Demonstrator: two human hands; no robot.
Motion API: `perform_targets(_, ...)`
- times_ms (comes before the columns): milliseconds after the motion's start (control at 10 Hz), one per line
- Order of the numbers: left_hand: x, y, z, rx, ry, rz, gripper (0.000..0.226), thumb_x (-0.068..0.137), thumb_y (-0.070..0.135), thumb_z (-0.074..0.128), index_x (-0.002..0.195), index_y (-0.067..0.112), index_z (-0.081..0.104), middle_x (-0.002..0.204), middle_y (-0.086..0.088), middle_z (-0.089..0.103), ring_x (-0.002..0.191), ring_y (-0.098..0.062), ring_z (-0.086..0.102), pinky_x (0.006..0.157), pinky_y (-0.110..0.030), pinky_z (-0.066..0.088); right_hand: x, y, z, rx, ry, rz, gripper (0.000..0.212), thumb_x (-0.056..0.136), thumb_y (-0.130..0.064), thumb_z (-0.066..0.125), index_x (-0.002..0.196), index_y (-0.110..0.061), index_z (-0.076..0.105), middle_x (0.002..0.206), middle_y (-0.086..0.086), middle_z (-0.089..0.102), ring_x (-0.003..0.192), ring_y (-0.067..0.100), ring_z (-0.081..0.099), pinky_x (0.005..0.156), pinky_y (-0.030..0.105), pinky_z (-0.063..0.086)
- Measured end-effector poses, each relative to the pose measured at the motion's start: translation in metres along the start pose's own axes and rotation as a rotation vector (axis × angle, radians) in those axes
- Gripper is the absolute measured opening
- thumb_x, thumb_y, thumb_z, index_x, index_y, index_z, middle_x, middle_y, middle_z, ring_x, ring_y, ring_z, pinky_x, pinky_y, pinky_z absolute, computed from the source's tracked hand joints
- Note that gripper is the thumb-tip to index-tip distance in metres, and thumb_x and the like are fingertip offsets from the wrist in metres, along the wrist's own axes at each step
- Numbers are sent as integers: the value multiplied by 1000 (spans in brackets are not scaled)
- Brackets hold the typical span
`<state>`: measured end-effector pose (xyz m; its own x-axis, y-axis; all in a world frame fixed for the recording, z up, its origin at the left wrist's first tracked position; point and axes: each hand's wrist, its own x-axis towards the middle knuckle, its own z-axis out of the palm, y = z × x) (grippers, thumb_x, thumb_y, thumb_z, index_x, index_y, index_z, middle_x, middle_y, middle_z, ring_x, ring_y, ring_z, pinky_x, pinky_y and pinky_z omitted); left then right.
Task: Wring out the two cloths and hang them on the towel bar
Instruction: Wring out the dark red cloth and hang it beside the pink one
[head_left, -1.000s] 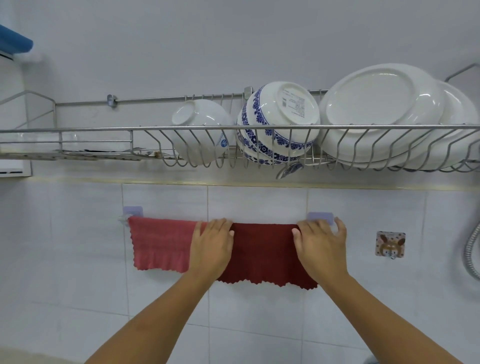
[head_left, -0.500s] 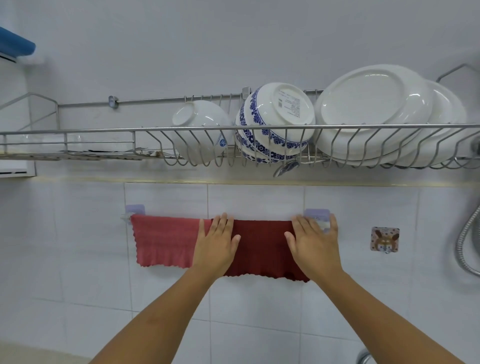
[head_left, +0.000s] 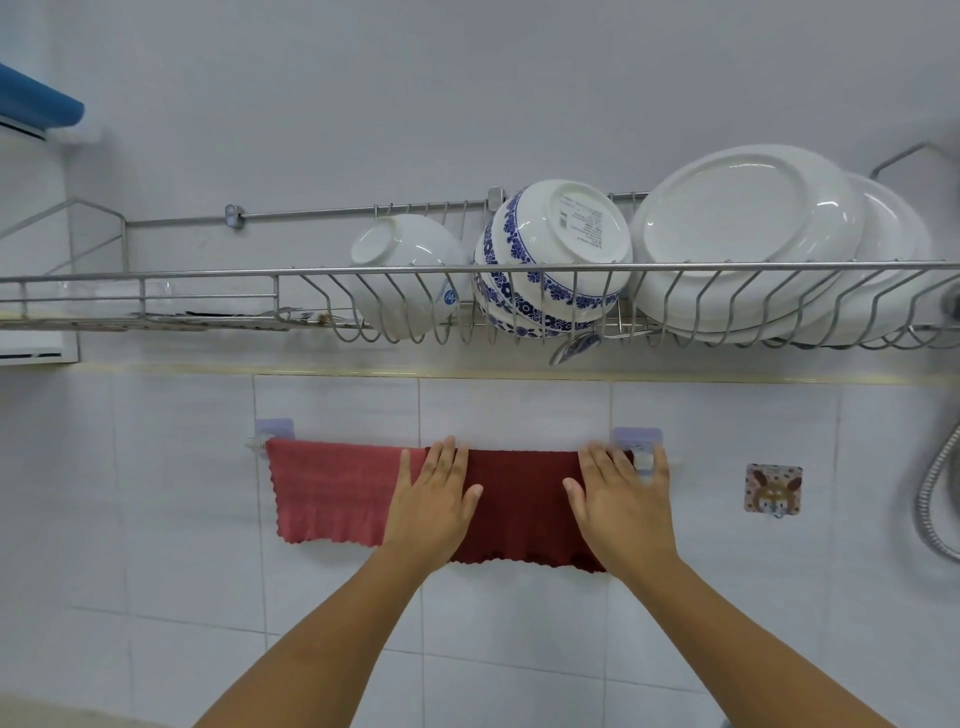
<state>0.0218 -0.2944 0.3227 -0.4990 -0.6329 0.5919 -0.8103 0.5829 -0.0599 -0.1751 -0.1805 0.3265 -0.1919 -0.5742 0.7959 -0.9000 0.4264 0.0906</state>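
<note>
Hanging side by side on the towel bar (head_left: 655, 460), the light red cloth (head_left: 332, 491) sits left and the dark red cloth (head_left: 522, 506) right. Left hand (head_left: 434, 501) lies flat, fingers spread, over their meeting edges. Right hand (head_left: 621, 501) lies flat on the dark cloth's right end. Dish rack (head_left: 467, 268) above holds bowls and plates.

Light red cloth (head_left: 332, 491), dark red cloth (head_left: 522, 506). White bowl (head_left: 402, 273); blue floral bowl (head_left: 550, 260); white plates (head_left: 743, 239). White tiles (head_left: 182, 519). Blue shelf edge (head_left: 36, 101). Hook sticker (head_left: 773, 488): dotted, brown animal.
</note>
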Motion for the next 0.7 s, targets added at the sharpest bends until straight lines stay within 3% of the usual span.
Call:
perform_targets(200,0,-5,1,24,-23,25,80,81,56,-19,151,20,-7,162,0,-4,148,-13,-7,117,-46,-11,2,4,3,8,-27,6,58,93,-44,25,126,-11,60,125,3,66,120,20,58,112,56,10)
perform_targets(300,3,-4,-6,0,-84,19,70,92,55,-5,151,19,-7,162,0,-5,148,-14,-8,119,-48,-8,1,4,4,5,-36,2,60,93,-45,23,131,-12,55,132,3,61,126,21,53,113,57,15)
perform_targets(400,3,-5,-18,-50,-149,31,66,99,52,10,151,15,-5,162,-4,-6,148,-16,-8,120,-47,-6,2,3,-4,30,-144,-5,61,97,-46,15,145,-15,35,150,1,41,141,20,32,117,52,10)
perform_targets(500,-9,-12,-22,-88,-147,-12,68,99,53,11,151,13,-6,161,-6,-7,148,-18,-8,119,-45,-5,2,-2,-16,78,-243,2,59,100,-46,20,151,-16,19,159,1,22,147,21,14,118,50,3)
perform_targets(700,-57,-38,-17,-137,-281,-139,66,100,51,12,152,13,-2,162,-7,-4,149,-21,-3,120,-47,-1,-14,-38,-39,140,-315,-25,58,100,-44,24,151,-18,19,162,4,10,148,26,5,119,50,3)
